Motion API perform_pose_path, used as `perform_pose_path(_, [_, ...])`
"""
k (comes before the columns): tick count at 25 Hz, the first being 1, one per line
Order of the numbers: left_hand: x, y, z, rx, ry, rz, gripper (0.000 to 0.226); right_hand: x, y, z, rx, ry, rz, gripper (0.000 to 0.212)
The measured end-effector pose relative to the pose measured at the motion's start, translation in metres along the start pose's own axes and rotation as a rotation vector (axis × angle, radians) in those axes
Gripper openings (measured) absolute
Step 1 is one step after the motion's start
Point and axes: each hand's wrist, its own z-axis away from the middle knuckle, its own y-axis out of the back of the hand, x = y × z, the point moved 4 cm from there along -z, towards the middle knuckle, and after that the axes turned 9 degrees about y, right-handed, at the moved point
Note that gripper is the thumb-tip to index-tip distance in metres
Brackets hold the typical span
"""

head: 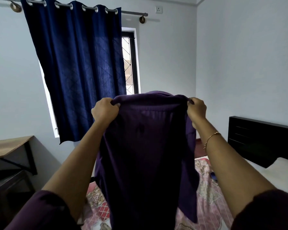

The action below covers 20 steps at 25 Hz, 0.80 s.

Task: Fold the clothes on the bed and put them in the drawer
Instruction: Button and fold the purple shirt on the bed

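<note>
No drawer or other container shows in the frame. The nearest thing to one is the bed in the lower part of the frame, its pink patterned sheet bare apart from a small blue item lying at the lower right, too small to identify.

The dark purple garment hangs in the centre of the frame, held up in the air above the bed. Its long axis runs top to bottom: the upper edge is stretched nearly level across the middle of the frame, and the cloth falls straight down from there and passes out of the bottom edge. A fold of the same cloth humps up just behind the upper edge. Which kind of garment it is cannot be told.

Both arms reach up and forward from the lower corners, bare below dark purple sleeves. The left hand is at centre left, its fingers curled tight round the left end of the upper edge, knuckles up. The right hand is at centre right, pinching the right end of that edge between thumb and curled fingers; a thin gold bracelet sits on its wrist.

A blue curtain covers most of the window at upper left, a wooden table stands at the left edge, and a black headboard at the right.
</note>
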Motion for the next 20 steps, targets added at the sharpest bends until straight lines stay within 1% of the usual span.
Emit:
perform_pose_path(1, [-0.003,-0.003,0.002,0.006,-0.018,-0.045,0.022,0.009,0.004,0.001,-0.003,0.003,0.034,0.024])
perform_pose_path(3, [-0.005,-0.013,0.008,0.070,-0.097,-0.085,0.025,0.023,0.007,0.004,-0.010,0.042,0.133,0.026])
perform_pose_path(5, [-0.009,-0.019,0.014,0.129,-0.123,0.016,0.025,0.031,0.013,0.010,-0.019,0.091,0.272,0.027])
perform_pose_path(6, [-0.013,-0.022,0.016,0.118,-0.108,0.114,0.025,0.033,0.017,0.014,-0.006,0.105,0.320,0.027])
perform_pose_path(8, [-0.017,-0.029,0.024,0.059,-0.073,0.287,0.022,0.033,0.029,0.022,0.077,0.145,0.387,0.028])
perform_pose_path(9, [-0.018,-0.031,0.029,0.034,-0.062,0.328,0.021,0.034,0.035,0.026,0.097,0.165,0.406,0.027])
perform_pose_path(10, [-0.017,-0.032,0.032,0.010,-0.055,0.324,0.019,0.038,0.038,0.027,0.084,0.168,0.402,0.026])
perform_pose_path(13, [-0.020,-0.034,0.031,-0.132,-0.045,0.230,0.018,0.052,0.050,0.024,-0.070,0.137,0.452,0.026])
perform_pose_path(15, [-0.028,-0.037,0.025,-0.258,0.006,0.301,0.023,0.056,0.060,0.020,-0.172,0.158,0.504,0.032])
perform_pose_path(16, [-0.031,-0.038,0.023,-0.291,0.025,0.332,0.023,0.056,0.063,0.018,-0.222,0.167,0.489,0.033])
perform_pose_path(19, [-0.035,-0.042,0.023,-0.272,0.051,0.305,0.020,0.056,0.058,0.015,-0.398,0.146,0.427,0.024])
perform_pose_path(20, [-0.036,-0.043,0.024,-0.287,0.086,0.356,0.018,0.057,0.056,0.016,-0.411,0.122,0.422,0.022])
